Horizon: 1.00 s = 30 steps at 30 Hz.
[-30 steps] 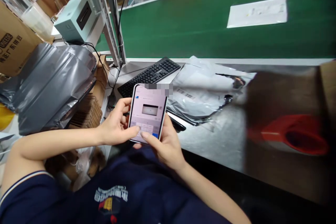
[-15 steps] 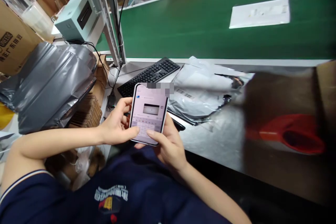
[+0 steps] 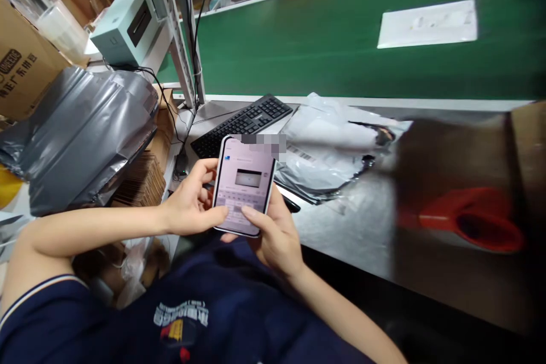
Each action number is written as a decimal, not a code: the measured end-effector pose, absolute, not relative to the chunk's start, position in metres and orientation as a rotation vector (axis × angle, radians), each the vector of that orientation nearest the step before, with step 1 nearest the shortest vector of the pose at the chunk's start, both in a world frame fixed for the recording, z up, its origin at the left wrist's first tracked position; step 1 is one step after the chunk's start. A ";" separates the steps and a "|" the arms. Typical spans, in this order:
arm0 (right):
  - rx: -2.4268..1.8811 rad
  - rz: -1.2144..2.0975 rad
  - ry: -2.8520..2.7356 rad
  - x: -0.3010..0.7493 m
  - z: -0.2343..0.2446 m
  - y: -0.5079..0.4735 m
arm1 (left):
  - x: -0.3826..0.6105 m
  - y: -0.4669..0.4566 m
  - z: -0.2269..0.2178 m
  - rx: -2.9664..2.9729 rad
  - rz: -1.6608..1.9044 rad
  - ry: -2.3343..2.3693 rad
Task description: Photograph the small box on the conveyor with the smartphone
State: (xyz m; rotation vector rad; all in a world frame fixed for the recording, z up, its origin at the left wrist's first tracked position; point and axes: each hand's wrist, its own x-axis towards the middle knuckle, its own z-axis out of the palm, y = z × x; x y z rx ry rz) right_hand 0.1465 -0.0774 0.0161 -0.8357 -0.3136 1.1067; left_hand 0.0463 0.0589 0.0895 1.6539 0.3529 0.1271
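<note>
One head-worn camera looks forward and down, close above the phone, left hand and right hand, taking in the desk and, past its far edge, the green belt.

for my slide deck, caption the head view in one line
Left hand and right hand hold a phone near a black keyboard.

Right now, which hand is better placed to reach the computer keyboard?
Probably the left hand: it appears nearer the computer keyboard, whereas the right hand sits across the smartphone that both hold.
</note>
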 end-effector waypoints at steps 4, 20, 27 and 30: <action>-0.823 1.119 -0.259 0.148 0.019 -0.078 | 0.045 0.059 0.088 1.649 0.104 0.355; -0.777 1.122 -0.334 0.147 0.015 -0.082 | 0.044 0.063 0.081 1.622 0.171 0.280; -0.860 1.062 -0.452 0.147 0.015 -0.083 | 0.045 0.059 0.085 1.607 0.170 0.300; -0.826 0.995 -0.512 0.147 0.015 -0.079 | 0.046 0.056 0.088 1.669 0.185 0.361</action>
